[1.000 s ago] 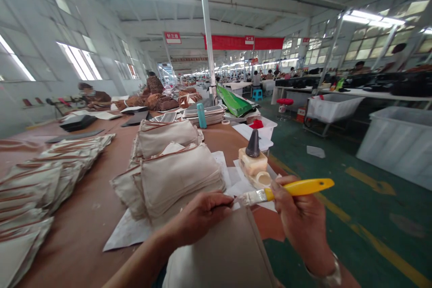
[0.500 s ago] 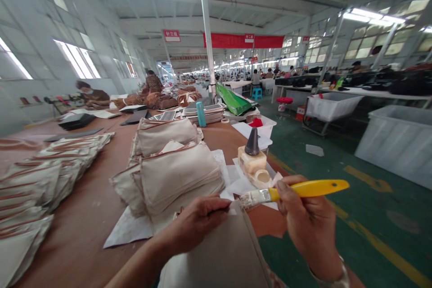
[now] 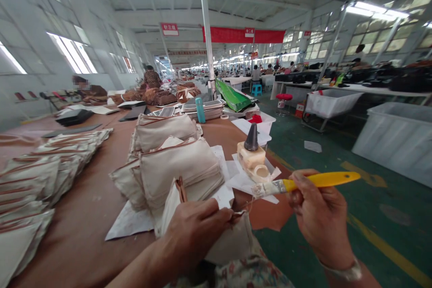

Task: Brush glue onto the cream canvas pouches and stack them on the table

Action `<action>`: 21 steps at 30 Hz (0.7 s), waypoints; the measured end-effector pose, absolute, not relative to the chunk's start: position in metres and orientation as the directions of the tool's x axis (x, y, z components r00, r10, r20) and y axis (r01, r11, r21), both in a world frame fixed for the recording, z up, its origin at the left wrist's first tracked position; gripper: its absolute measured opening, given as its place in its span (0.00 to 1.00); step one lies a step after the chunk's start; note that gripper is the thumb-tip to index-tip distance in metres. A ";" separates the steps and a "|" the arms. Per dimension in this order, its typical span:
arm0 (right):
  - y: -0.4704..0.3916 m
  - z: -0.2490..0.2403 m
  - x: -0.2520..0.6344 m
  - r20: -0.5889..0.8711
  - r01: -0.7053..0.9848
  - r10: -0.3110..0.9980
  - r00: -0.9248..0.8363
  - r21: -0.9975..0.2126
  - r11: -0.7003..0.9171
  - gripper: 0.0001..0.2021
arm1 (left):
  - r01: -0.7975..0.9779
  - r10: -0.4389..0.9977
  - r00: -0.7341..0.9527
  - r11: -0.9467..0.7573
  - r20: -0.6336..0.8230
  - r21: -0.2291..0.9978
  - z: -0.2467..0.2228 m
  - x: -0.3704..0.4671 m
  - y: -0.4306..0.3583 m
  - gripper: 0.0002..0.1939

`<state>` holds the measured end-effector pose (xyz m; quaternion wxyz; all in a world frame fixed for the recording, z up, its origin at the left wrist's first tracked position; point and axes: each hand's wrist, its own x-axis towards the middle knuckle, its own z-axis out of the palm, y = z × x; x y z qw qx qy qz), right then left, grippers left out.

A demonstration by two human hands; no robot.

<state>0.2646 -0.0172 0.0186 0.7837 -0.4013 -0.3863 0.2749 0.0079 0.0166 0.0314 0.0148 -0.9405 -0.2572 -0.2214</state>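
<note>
My left hand (image 3: 199,225) is closed on the upper edge of a beige fabric piece (image 3: 232,243) with brown trim, close in front of me; part of it is hidden behind the hand. In my right hand (image 3: 320,216) is a paintbrush (image 3: 320,179) with a yellow handle, its whitish, caked bristles pointing left and a little apart from the fabric's edge. A thin strand hangs below the bristles. Beyond the hands lies a stack of beige fabric pieces (image 3: 180,166). A pale, squarish bottle (image 3: 249,155) with a dark cone top stands near the brush, beside a tape roll (image 3: 261,172).
More brown-edged beige pieces (image 3: 40,171) lie in overlapping rows on the brown tabletop (image 3: 91,202). Farther back stand a turquoise bottle (image 3: 200,110) and a green sheet-like package (image 3: 236,95). White bins (image 3: 394,135) stand on the green floor to the right. Other people sit farther off.
The brush has moved right, away from the fabric's edge. My left hand has turned the beige piece, and its brown-trimmed edge now shows left of the hand.
</note>
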 end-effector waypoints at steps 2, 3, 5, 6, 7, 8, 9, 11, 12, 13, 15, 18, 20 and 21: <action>-0.022 0.028 0.260 0.331 -0.247 0.783 0.527 -0.822 0.513 0.11 | 0.433 0.322 0.814 -0.891 0.484 -0.134 0.037 0.009 0.010 0.09; -0.025 0.032 0.256 0.332 -0.261 0.789 0.517 -0.817 0.514 0.10 | 0.412 0.273 0.823 -0.891 0.498 -0.192 0.040 0.010 0.007 0.09; -0.031 0.034 0.249 0.381 -0.224 0.791 0.479 -0.819 0.529 0.09 | 0.391 0.225 0.823 -0.890 0.521 -0.234 0.047 0.011 0.004 0.09; -0.034 0.034 0.246 0.420 -0.173 0.788 0.450 -0.825 0.539 0.08 | 0.388 0.212 0.820 -0.889 0.532 -0.245 0.050 0.011 0.003 0.09; -0.038 0.032 0.244 0.465 -0.097 0.783 0.412 -0.832 0.546 0.08 | 0.387 0.199 0.819 -0.885 0.539 -0.261 0.051 0.010 0.003 0.08; -0.042 0.031 0.243 0.517 -0.002 0.778 0.357 -0.832 0.554 0.08 | 0.389 0.186 0.817 -0.877 0.545 -0.283 0.051 0.009 0.004 0.07; -0.046 0.029 0.243 0.563 0.096 0.772 0.293 -0.821 0.562 0.09 | 0.394 0.179 0.815 -0.868 0.551 -0.301 0.050 0.008 0.004 0.06; -0.053 0.029 0.247 0.635 0.257 0.749 0.187 -0.768 0.587 0.09 | 0.402 0.177 0.819 -0.856 0.546 -0.324 0.046 0.006 0.006 0.04; -0.055 0.030 0.250 0.659 0.305 0.733 0.166 -0.742 0.597 0.10 | 0.407 0.185 0.820 -0.854 0.542 -0.325 0.044 0.005 0.006 0.04; -0.057 0.031 0.252 0.678 0.333 0.713 0.179 -0.723 0.605 0.09 | 0.409 0.192 0.822 -0.854 0.536 -0.320 0.042 0.005 0.006 0.04; -0.058 0.034 0.253 0.695 0.348 0.665 0.274 -0.716 0.605 0.07 | 0.399 0.198 0.828 -0.865 0.524 -0.304 0.040 0.006 0.006 0.05; -0.055 0.033 0.248 0.692 0.333 0.668 0.272 -0.719 0.610 0.06 | 0.404 0.202 0.824 -0.865 0.530 -0.298 0.039 0.007 0.005 0.06; -0.053 0.029 0.244 0.669 0.328 0.732 0.128 -0.726 0.605 0.08 | 0.435 0.230 0.818 -0.846 0.527 -0.307 0.037 0.005 0.007 0.06; -0.053 0.027 0.243 0.647 0.330 0.759 0.070 -0.733 0.595 0.09 | 0.456 0.255 0.817 -0.834 0.518 -0.310 0.035 0.003 0.009 0.07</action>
